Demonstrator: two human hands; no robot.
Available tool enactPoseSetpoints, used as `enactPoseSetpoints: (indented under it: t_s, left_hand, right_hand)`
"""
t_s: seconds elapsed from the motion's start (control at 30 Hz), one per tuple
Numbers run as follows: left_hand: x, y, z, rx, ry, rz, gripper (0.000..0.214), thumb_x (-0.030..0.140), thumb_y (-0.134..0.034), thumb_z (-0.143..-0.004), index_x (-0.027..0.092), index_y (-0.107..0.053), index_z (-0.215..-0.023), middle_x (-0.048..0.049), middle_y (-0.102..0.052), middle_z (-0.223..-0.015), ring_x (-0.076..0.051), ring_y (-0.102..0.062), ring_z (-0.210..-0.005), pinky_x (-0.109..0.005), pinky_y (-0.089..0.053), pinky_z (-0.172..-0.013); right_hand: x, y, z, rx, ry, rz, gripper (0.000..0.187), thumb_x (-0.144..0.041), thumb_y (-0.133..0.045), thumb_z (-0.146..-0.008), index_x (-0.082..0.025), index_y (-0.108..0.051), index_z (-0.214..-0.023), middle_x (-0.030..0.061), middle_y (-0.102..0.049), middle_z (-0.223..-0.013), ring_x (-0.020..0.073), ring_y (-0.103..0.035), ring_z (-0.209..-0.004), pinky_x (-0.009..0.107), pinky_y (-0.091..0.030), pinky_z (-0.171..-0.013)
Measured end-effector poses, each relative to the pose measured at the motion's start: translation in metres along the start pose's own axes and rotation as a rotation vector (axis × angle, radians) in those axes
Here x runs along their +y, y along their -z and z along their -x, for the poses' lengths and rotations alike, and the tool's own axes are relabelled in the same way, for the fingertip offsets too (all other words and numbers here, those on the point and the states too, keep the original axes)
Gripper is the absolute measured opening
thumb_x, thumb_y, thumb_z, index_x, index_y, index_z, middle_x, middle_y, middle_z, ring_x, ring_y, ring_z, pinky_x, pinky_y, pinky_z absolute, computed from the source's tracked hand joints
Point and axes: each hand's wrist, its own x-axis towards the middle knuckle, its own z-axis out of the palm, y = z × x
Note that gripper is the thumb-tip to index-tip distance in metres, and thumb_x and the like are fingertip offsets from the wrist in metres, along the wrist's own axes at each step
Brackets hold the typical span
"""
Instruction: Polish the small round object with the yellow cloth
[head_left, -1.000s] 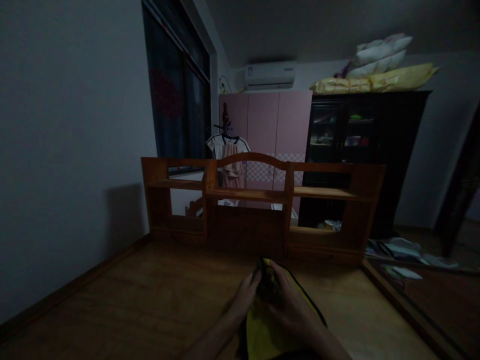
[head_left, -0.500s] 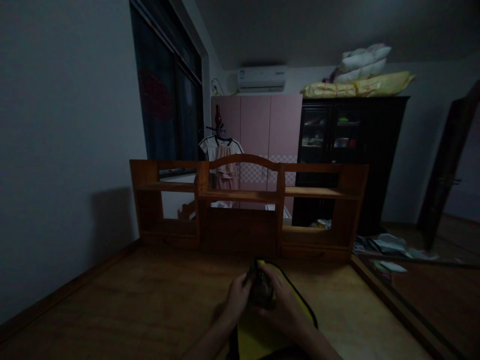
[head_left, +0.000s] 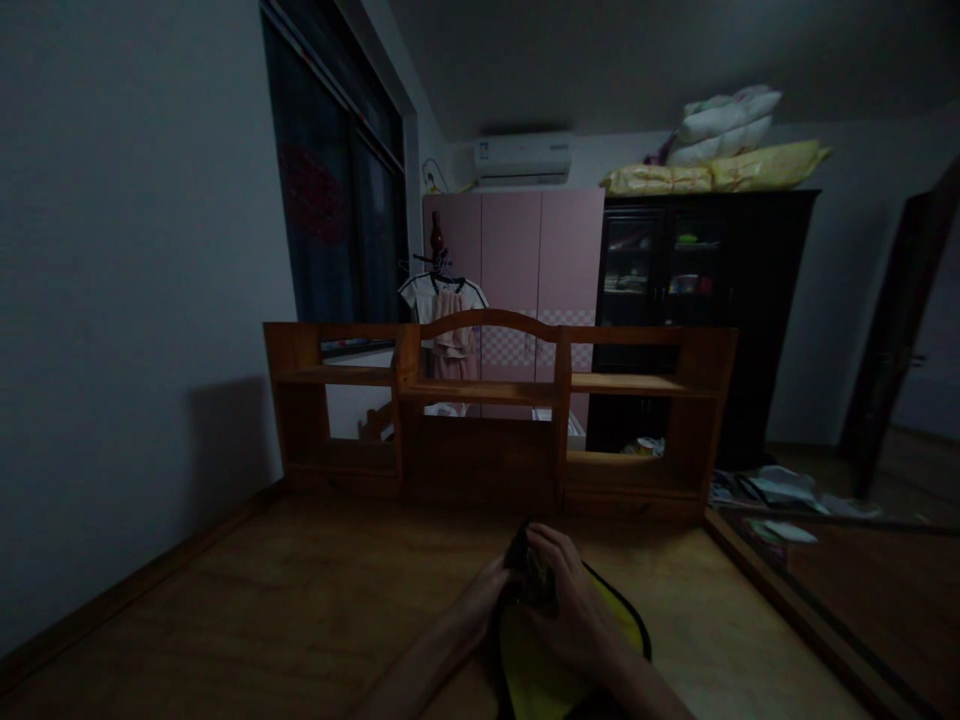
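A flat yellow piece with black edging [head_left: 544, 665], perhaps a soft bag or cover, lies at the bottom centre above the wooden surface. Its dark, bunched end [head_left: 536, 578] sits between my two hands. My left hand [head_left: 484, 597] pinches that end from the left, its fingertips partly hidden behind the dark material. From the right, my right hand [head_left: 574, 605] curls over the same end, with the fingers on top and the thumb underneath. Low light keeps the details of the dark part from showing.
The wooden surface [head_left: 337, 590] spreads around my hands, with a raised edge [head_left: 780, 600] on the right. A wooden shelf unit [head_left: 480, 395] stands along its far side. Beyond are a pink wardrobe [head_left: 510, 250] and a dark cabinet [head_left: 750, 290]. A wall [head_left: 135, 300] borders the left.
The yellow piece has shifted slightly right and turned. Its dark end is now more covered by my right hand, and my left hand has moved a little to the right.
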Motion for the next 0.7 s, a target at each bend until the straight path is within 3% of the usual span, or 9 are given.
enactPoseSetpoints:
  t_s: [0.23, 0.47, 0.7]
  left_hand:
    - [-0.003, 0.003, -0.001, 0.034, -0.044, -0.174, 0.03, 0.014, -0.062, -0.061, 0.013, -0.071, -0.09, -0.0058, -0.072, -0.092, -0.027, -0.062, -0.093, -0.035, -0.047, -0.085]
    - [-0.006, 0.015, -0.002, 0.188, -0.253, -0.451, 0.033, 0.014, -0.06, -0.064, 0.013, -0.071, -0.095, -0.0062, -0.072, -0.095, -0.027, -0.062, -0.094, -0.032, -0.047, -0.083]
    - [0.0, 0.019, -0.003, 0.307, -0.185, -0.701, 0.025, 0.028, -0.062, -0.067, 0.01, -0.074, -0.079, -0.0051, -0.072, -0.072, -0.026, -0.064, -0.073, -0.027, -0.044, -0.06]
  right_hand:
    - [0.001, 0.004, 0.001, -0.125, -0.035, -0.104, 0.084, -0.013, -0.065, -0.066, -0.025, -0.025, -0.139, 0.0096, -0.04, -0.138, 0.0259, -0.04, -0.127, 0.042, -0.037, -0.106]
    - [0.008, 0.002, 0.003, -0.186, -0.068, -0.145, 0.095, -0.022, -0.072, -0.063, -0.022, -0.021, -0.142, 0.0119, -0.041, -0.139, 0.0284, -0.042, -0.126, 0.043, -0.037, -0.104]
    - [-0.001, 0.005, 0.001, -0.161, -0.09, -0.155, 0.086, -0.027, -0.074, -0.066, -0.024, -0.028, -0.138, 0.0102, -0.045, -0.134, 0.0266, -0.045, -0.123, 0.041, -0.039, -0.103]
